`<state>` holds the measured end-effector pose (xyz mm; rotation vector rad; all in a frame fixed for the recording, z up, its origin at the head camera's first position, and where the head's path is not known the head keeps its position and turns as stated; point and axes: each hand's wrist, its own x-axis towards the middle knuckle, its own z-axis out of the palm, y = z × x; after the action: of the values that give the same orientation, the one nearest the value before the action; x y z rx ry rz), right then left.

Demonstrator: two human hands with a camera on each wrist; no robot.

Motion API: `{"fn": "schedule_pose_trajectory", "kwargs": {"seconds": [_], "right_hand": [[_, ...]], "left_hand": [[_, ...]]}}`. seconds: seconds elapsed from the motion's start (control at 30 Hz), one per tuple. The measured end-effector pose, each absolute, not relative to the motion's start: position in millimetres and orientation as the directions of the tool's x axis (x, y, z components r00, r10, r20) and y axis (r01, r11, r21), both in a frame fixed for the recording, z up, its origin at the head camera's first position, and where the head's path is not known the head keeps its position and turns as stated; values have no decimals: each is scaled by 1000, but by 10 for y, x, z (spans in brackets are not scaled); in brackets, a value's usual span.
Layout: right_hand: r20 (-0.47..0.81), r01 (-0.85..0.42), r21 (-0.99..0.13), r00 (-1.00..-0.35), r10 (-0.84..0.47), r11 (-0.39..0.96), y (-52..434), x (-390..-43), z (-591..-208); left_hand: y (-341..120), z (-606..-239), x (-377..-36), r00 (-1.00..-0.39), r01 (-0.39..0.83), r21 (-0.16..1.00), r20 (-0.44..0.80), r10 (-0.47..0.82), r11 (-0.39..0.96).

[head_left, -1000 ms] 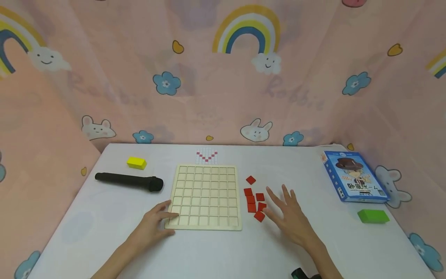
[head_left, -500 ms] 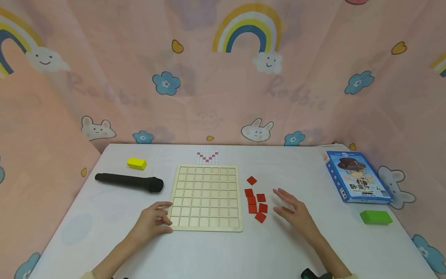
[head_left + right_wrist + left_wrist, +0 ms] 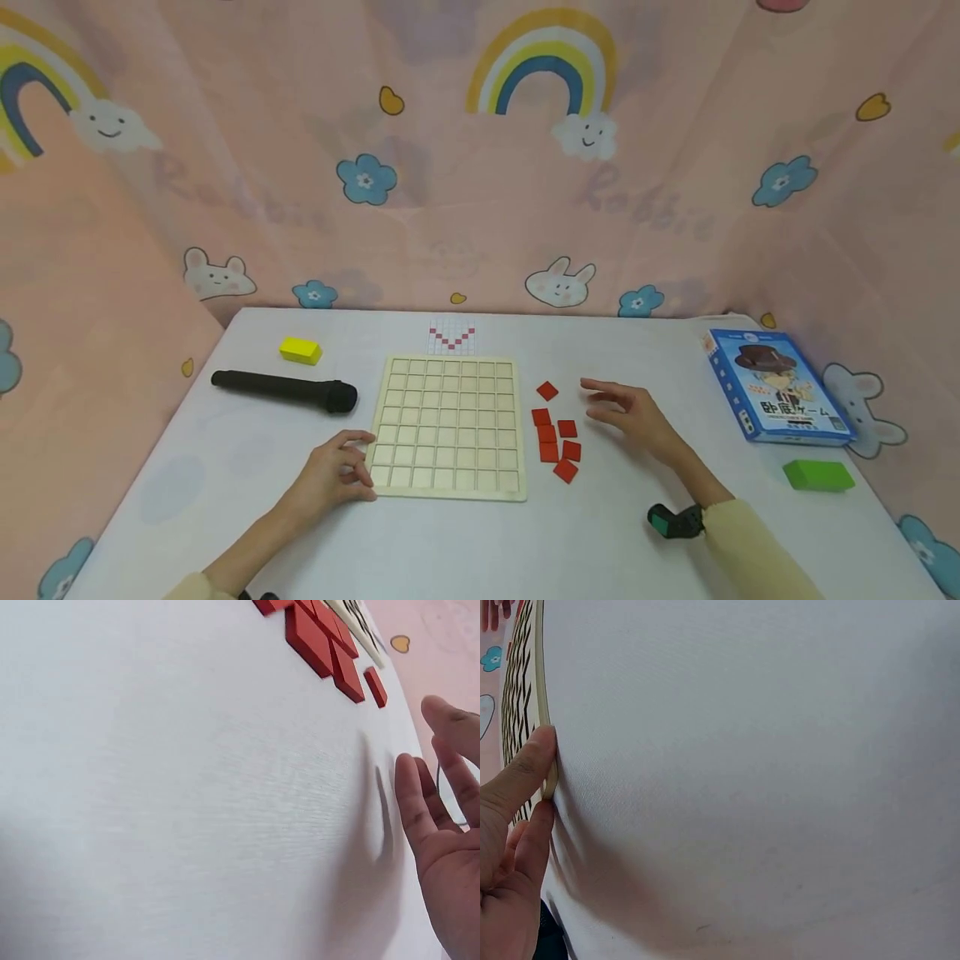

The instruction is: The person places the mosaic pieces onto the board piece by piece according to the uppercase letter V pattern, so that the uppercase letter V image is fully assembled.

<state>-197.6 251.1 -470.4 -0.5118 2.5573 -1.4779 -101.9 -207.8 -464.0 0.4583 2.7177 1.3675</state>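
Fingers of the left hand (image 3: 327, 475) pinch the board (image 3: 445, 435); the right hand (image 3: 636, 417), loose, empty, might scatter its nine-o'clock tiles (image 3: 549, 451) by brushing them.

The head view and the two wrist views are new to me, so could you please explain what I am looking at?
There is no machine here, only a person working bare-handed. One camera worn on the head takes the widest picture; a camera on each wrist takes the close ones. The left hand has its grip on the near left corner of a grid board. The right hand hovers empty beside seven red square tiles. Also on the white table lie a pattern card, a black microphone, a yellow block, a green block and a blue game box.
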Motion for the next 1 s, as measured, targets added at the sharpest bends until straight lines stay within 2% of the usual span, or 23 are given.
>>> {"fn": "schedule_pose_trajectory", "kwargs": {"seconds": [0.23,0.43,1.0], "right_hand": [[-52,-168,-861,-909,-413,479,2473,-2326,-4704],[-128,-135,-854,-882,-455,502,2439,-2484,-4722],[-172,-119,-866,-841,-512,485,2264,-2706,-4708]], "left_hand": [[-2066,-4656,-1047,-956,228,792,71,285,567],[-2070,-4661,-1063,-955,235,774,70,290,588],[-2059,-4646,-1060,-959,210,797,56,278,567]]}}
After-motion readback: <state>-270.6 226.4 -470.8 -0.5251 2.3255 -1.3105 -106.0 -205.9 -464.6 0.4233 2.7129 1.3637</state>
